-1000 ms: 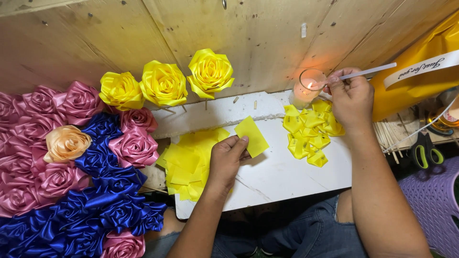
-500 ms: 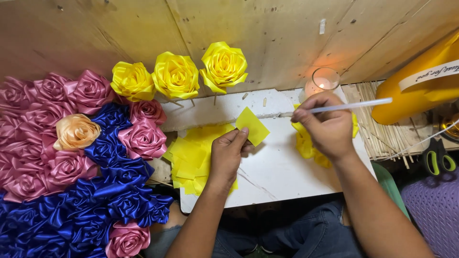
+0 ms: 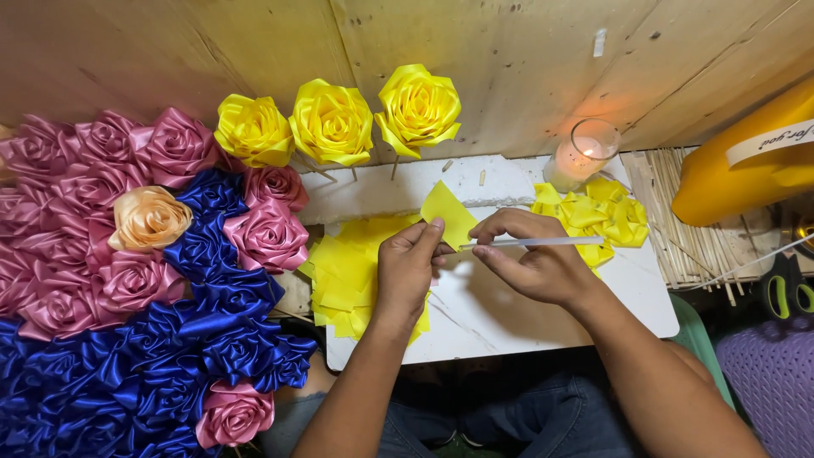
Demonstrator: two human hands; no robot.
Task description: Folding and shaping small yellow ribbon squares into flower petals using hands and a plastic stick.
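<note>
Over a white board (image 3: 509, 339) resting across the person's lap, the left hand (image 3: 407, 271) pinches a small yellow satin ribbon square (image 3: 447, 214) between thumb and forefinger, holding it tilted up just above the board's middle. The right hand (image 3: 530, 263) meets it from the other side, its fingers closed around a thin white stick (image 3: 543, 242) that lies level, its near end touching the square's lower edge. Under the left wrist sits a loose stack of flat yellow ribbon squares (image 3: 348, 276); behind the right hand lies a heap of folded yellow ribbon pieces (image 3: 606, 212). A lit candle in a clear glass (image 3: 583, 154) stands at the board's far edge, against the plywood wall (image 3: 509, 59). Three finished yellow ribbon roses (image 3: 332, 123) lean on that wall, beside a bed of pink ribbon roses (image 3: 110, 170), blue ribbon roses (image 3: 212, 331) and one peach ribbon rose (image 3: 148, 219). To the right, a bundle of thin wooden sticks (image 3: 678, 220) lies under an orange-yellow roll wearing a curved white label (image 3: 767, 142) with dark script, and green-handled scissors (image 3: 788, 293) rest nearby.
</note>
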